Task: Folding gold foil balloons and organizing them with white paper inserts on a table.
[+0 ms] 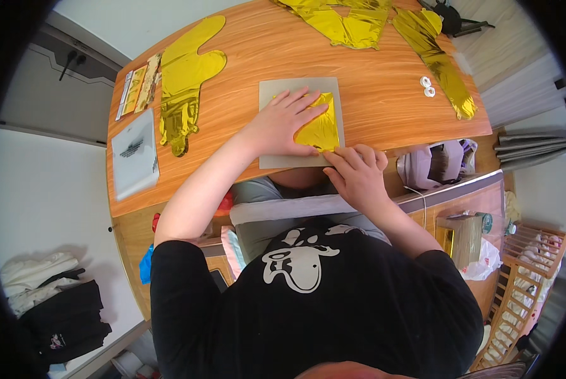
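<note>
A folded gold foil balloon (318, 129) lies as a flat packet on a grey board (301, 85) at the near middle of the table. My left hand (283, 125) rests flat on it with fingers spread, covering its left part. At the packet's near right corner is my right hand (359, 174). Its forefinger and thumb close on the foil's corner by the board's edge, and the other fingers are curled.
Flat foil balloons lie at the left (191, 69), far side (352, 22) and right (438, 57). Two white rolls (427, 87) sit at right. A clear plastic sleeve (134, 155) and printed cards (138, 87) are at left. Below the table's right edge stands a purple bag (438, 163).
</note>
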`<state>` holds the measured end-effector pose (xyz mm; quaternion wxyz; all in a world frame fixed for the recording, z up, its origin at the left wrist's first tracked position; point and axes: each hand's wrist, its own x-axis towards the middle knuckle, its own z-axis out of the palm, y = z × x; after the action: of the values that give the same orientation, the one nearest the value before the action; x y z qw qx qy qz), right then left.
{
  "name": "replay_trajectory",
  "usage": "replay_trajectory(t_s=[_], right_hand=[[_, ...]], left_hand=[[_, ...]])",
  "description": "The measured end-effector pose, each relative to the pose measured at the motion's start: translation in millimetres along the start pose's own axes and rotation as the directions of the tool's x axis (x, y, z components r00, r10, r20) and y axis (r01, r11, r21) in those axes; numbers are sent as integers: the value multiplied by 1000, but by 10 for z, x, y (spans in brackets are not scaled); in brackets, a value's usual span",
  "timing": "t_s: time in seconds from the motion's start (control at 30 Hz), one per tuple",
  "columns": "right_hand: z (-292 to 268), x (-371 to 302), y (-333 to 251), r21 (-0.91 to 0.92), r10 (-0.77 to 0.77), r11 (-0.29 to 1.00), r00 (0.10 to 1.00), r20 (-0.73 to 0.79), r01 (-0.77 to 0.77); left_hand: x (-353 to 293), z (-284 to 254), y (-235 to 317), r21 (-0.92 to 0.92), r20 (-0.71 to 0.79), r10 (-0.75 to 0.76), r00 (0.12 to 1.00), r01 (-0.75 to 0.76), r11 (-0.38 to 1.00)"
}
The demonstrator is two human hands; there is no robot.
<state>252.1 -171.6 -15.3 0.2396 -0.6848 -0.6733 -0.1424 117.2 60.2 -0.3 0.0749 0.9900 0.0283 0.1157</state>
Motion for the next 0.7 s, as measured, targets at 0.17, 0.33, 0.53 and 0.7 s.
replay_trajectory(t_s=[0.17,0.33,0.53,0.7], right_hand=[[33,483,211,141,141,975,969,203,-172],[95,756,587,168,-16,986,980,199,-18],[40,762,634,166,-19,985,940,340,-40],[16,798,604,128,15,989,922,387,-70]], left_hand=[[25,-29,21,-24,88,-21,996,23,999],[29,-27,33,16,85,-23,996,22,1000],[-3,20,13,29,39,-21,999,19,999],[-83,-16,40,115,-14,12,1000,-10,993]])
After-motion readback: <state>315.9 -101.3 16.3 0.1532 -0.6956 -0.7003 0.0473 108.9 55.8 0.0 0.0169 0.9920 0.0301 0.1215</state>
